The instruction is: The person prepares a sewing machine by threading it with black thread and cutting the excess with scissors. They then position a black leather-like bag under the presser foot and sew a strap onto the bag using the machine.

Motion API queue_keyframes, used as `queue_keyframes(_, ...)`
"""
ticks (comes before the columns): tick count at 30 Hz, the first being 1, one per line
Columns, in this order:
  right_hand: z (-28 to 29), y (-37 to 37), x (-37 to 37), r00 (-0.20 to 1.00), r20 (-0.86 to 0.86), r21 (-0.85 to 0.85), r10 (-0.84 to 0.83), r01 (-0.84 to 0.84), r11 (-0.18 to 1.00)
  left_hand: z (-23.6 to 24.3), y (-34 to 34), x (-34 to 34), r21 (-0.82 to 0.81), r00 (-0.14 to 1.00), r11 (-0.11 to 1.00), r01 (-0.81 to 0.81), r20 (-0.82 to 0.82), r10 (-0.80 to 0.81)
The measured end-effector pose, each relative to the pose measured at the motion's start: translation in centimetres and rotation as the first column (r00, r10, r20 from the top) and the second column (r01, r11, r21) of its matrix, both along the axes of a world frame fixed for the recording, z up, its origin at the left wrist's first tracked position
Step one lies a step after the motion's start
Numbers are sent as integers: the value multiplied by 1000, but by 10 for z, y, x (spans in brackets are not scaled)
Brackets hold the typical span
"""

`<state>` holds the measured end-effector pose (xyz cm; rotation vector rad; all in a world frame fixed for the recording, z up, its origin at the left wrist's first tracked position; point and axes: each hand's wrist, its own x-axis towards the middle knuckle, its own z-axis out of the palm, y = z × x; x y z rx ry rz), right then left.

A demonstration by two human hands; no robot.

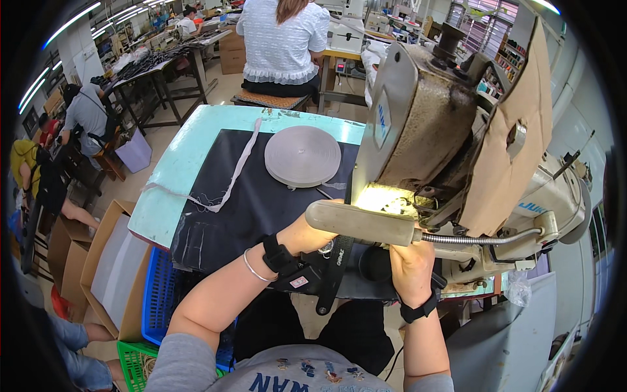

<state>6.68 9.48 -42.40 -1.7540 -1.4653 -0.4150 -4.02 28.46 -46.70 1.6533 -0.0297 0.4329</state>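
Note:
At the sewing machine (418,124), both hands reach in toward the lit needle area. My left hand (307,234) lies just left of a long black strap (336,274), its fingers hidden behind the grey lamp head (359,222). My right hand (411,264) is to the right of the strap, close under the lamp, and its fingers are covered too. What either hand grips cannot be made out. A dark round piece (374,263) sits between the strap and my right hand. Below my left wrist lies black material with a small pale label (298,282).
A roll of grey webbing (302,157) and a frayed pale strip (238,170) lie on the dark mat (219,235). Cardboard (509,137) is fixed to the machine. Boxes (108,261) and a blue basket (157,297) stand left. A person in white (281,46) sits ahead.

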Motion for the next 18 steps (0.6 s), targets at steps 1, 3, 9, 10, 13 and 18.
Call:
queue_keyframes(1, -1, 0, 1, 1000, -5, 1, 5, -5, 1000, 3, -1, -1, 20, 1000, 1000, -8, -18, 8)
queue_keyframes(3, -1, 0, 0, 1000, -11, 4, 0, 0, 1000, 10, -2, -7, 61, 998, 998, -24, -52, 27)
queue_keyframes(9, -1, 1, 1, 1000, -5, 32, 8, -8, 999, 18, -6, -11, 102, 990, 992, -75, -113, 87)
queue_keyframes(10, 0, 1, 1, 1000, -8, 22, 7, -6, 1000, 16, -6, -11, 97, 991, 992, -74, -107, 85)
queue_keyframes(13, 0, -1, 0, 1000, -22, -8, -4, 4, 1000, 13, -5, -10, 119, 989, 990, -80, -115, 94)
queue_keyframes(18, -2, 1, 1, 1000, 3, 25, 0, 0, 1000, 13, -7, -10, 109, 986, 990, -89, -129, 103)
